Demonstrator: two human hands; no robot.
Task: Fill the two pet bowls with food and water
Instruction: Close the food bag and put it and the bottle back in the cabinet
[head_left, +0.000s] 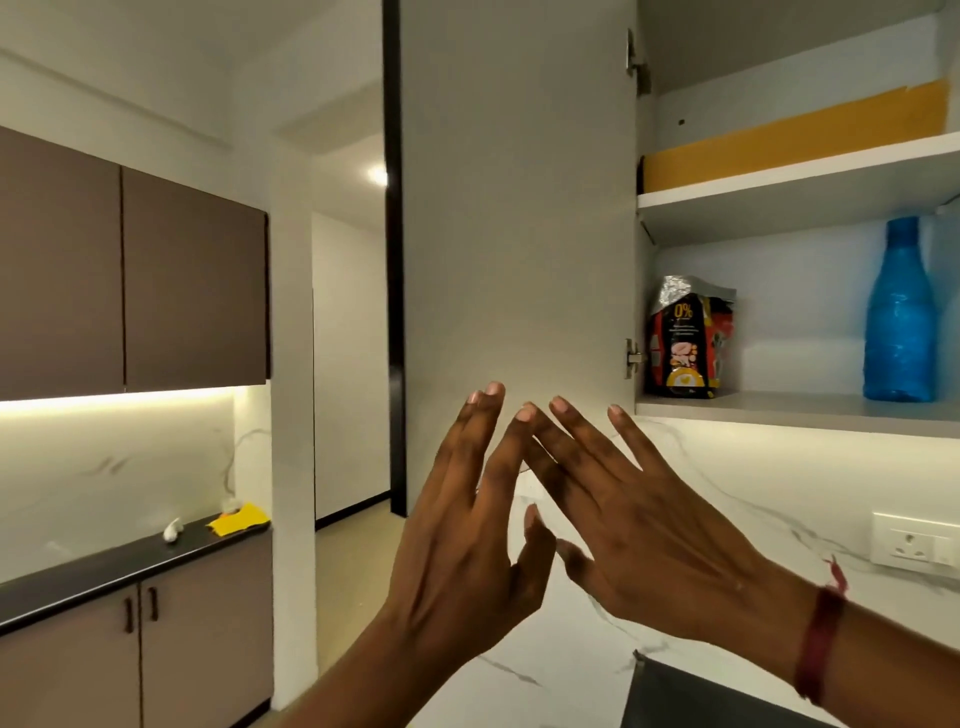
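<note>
Head view: you face an open wall cabinet (800, 218), its door (519, 208) swung out to the left.
Writing: the only text you can read is "0%" in yellow near the top of the food bag (688, 345); the smaller lines beneath it are too fine to make out.
Food bag: black and red, with a picture of food and a yellow patch at the bottom; it stands upright at the left end of the lower shelf (789, 410), long axis vertical, its crumpled silver top folded over, printed face turned toward you and slightly left.
Bottle: a blue bottle (901, 317) stands upright on the same shelf, neck up, well apart from the bag to its right.
Upper shelf: a yellow strip (795, 140) lies along the back.
Left hand: your left hand (467, 540) is raised before the door, back toward you, fingers spread, gripping nothing.
Right hand: your right hand (639, 525) is likewise spread and empty, a red thread (821, 634) round the wrist; its fingertips cross those of the left.
Surface: a dark surface (104, 571) at far left carries a yellow cloth (239, 519) and a small white thing.
Wall: a white socket (914, 543) sits low on the right.
</note>
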